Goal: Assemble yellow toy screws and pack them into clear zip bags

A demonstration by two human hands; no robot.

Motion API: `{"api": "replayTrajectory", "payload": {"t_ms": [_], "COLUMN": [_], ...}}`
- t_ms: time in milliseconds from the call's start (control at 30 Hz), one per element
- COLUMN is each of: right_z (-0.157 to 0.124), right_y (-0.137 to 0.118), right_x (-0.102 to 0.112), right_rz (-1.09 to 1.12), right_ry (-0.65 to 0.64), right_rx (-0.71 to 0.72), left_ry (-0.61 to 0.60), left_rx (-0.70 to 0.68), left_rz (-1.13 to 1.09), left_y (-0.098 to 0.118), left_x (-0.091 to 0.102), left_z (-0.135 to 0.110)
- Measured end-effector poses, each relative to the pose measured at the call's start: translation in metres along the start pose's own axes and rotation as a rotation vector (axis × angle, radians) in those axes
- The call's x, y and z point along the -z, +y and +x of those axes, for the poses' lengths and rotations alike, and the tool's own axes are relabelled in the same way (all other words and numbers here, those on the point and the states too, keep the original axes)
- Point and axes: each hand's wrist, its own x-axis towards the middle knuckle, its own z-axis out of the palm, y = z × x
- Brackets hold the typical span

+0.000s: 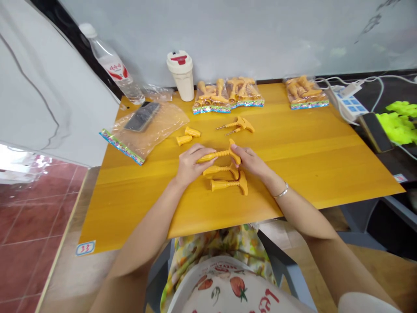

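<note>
Both hands hold one yellow plastic corkscrew point(219, 154) level above the wooden table point(312, 156). My left hand point(190, 165) is closed round its capped shaft end. My right hand point(249, 160) grips its T-shaped handle. Two more capped yellow corkscrews point(228, 184) lie on the table just under my hands. Two loose yellow caps point(188, 135) sit beyond my left hand. Farther back lie two uncapped corkscrews point(237, 125) with bare metal spirals.
Sealed bags of yellow corkscrews point(228, 96) line the back edge, with another bag point(305, 92) to the right. A clear bag point(143, 127) with a dark phone on it lies at left. A white cup point(181, 74), a water bottle point(112, 65) and a power strip point(350, 103) stand around.
</note>
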Motion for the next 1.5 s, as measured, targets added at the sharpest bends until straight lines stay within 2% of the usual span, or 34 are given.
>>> {"api": "replayTrajectory", "payload": {"t_ms": [100,133,200,267,300,400,600,667,767,900,1000,1067,1133,1167,1233,1333,1500], "right_z": [-0.001,-0.001,-0.001,-0.001,0.000,0.001,0.000,-0.001,-0.001,0.002,0.006,0.008,0.010,0.011,0.011,0.011,0.018], "right_y": [0.000,-0.001,-0.001,-0.002,-0.001,0.001,0.006,0.005,0.004,0.004,0.009,0.012,0.015,0.016,0.019,0.022,0.032], "right_x": [0.001,0.003,0.010,0.018,0.021,0.025,0.021,0.018,0.010,0.002,0.003,0.008,0.014,0.017,0.022,0.024,0.028], "right_rz": [0.022,-0.053,-0.273,-0.457,-0.512,-0.570,-0.613,-0.598,-0.376,-0.006,0.081,0.018,-0.151,-0.259,-0.461,-0.602,-0.689], "right_ry": [-0.053,-0.008,0.167,0.301,0.308,0.213,0.171,0.187,0.225,0.095,0.035,0.101,0.199,0.216,0.168,0.106,0.207], "right_rx": [-0.022,-0.017,0.031,0.140,0.208,0.375,0.506,0.450,0.224,-0.042,-0.101,-0.014,0.180,0.288,0.441,0.488,0.416], "left_ry": [0.011,0.015,0.026,0.041,0.045,0.038,0.056,0.035,-0.028,-0.024,0.001,0.013,0.032,0.045,0.058,0.055,-0.003], "left_rx": [0.028,0.054,0.105,0.145,0.157,0.158,0.185,0.164,0.087,0.014,-0.019,0.007,0.069,0.103,0.153,0.175,0.209], "left_rz": [0.022,0.021,0.011,-0.001,-0.009,-0.057,-0.154,-0.149,-0.122,-0.067,-0.060,-0.064,-0.066,-0.067,-0.074,-0.098,-0.056], "left_y": [-0.001,-0.001,-0.002,-0.003,-0.003,-0.003,0.003,0.004,0.006,0.004,0.000,-0.003,-0.006,-0.007,-0.009,-0.010,-0.024], "left_x": [-0.001,-0.002,-0.002,-0.003,-0.003,-0.004,-0.007,-0.008,-0.010,-0.011,-0.011,-0.011,-0.010,-0.010,-0.009,-0.010,-0.012], "left_z": [0.000,0.001,0.002,0.003,0.003,0.003,0.002,0.002,0.000,-0.004,-0.004,-0.003,-0.001,-0.001,0.000,0.001,0.000]}}
